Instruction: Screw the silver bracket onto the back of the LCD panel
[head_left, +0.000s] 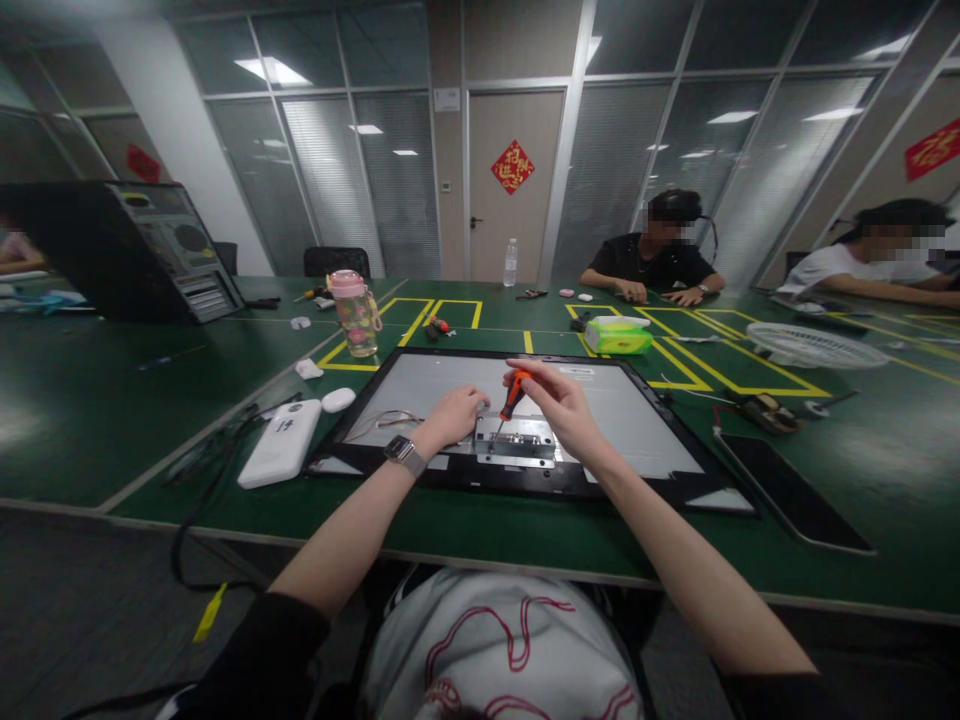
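Note:
A flat display panel [637, 420] with a black frame lies on the table, its grey back facing up. Near its front edge is a silver metal bracket [529, 430]. My right hand [559, 400] is closed around the orange and black handle of a screwdriver [512, 396], which leans with its tip down at the bracket. My left hand [456, 412], fingers bent together, is at the bracket's upper left edge; its fingertips are partly hidden. Thin wires [386, 420] lie on the panel left of that hand.
A white power bank [281, 443] and black cables lie left of the panel; a dark phone-like slab [795, 490] lies right. Beyond stand a pink-lidded bottle [354, 315] and a green tissue pack [618, 336]. A computer case [172, 250] is far left; two people sit across.

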